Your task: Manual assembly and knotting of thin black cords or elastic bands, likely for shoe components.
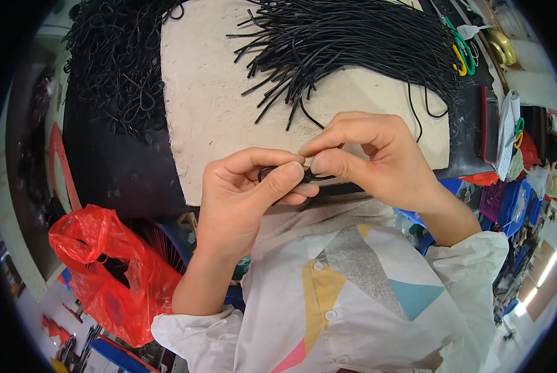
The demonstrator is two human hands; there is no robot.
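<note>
Both hands meet above the near edge of a cream board. My left hand (241, 189) is closed, thumb against fingers, on a thin black cord (315, 178) that loops past its fingertips. My right hand (378, 158) pinches at the same spot with thumb and forefinger, its tips almost touching the left thumb. The fingers partly hide the cord's middle, so I cannot tell if it is knotted. Beyond them, a thick bundle of straight black cords (353, 43) lies on the cream board (210, 112), loose ends pointing left.
A tangled heap of looped black cords (116, 68) covers the far left. Scissors with green handles (468, 53) and yellow-handled scissors (459, 60) lie at the far right, near a brass-coloured roll (501, 48). A red plastic bag (113, 273) hangs at the near left.
</note>
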